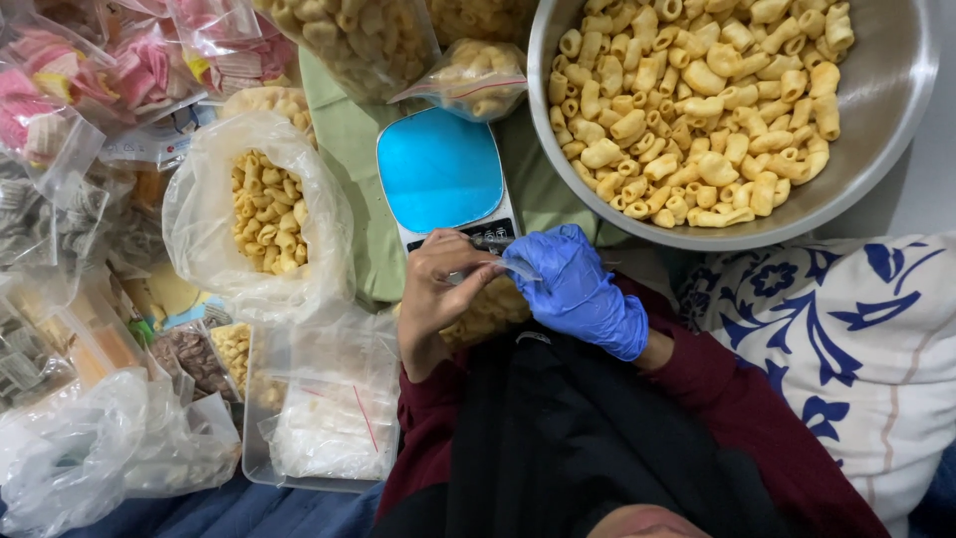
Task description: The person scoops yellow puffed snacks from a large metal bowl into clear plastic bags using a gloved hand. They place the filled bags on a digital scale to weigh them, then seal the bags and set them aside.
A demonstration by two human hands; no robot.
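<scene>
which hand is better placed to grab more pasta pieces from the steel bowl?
Probably right. The gloved right hand is nearer the steel bowl; the bare left hand sits farther away. Both pinch the top of the small bag, so the left can hold it.

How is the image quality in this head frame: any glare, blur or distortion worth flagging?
Head view: even, soft light with no hard shadows; mild sheen on the metal bowl rim and on the clear bags; the blue scale reads flat. The gloved right hand and bare left hand are slightly soft around the small pasta bag. Wide-lens curving shows toward the edges.
</scene>
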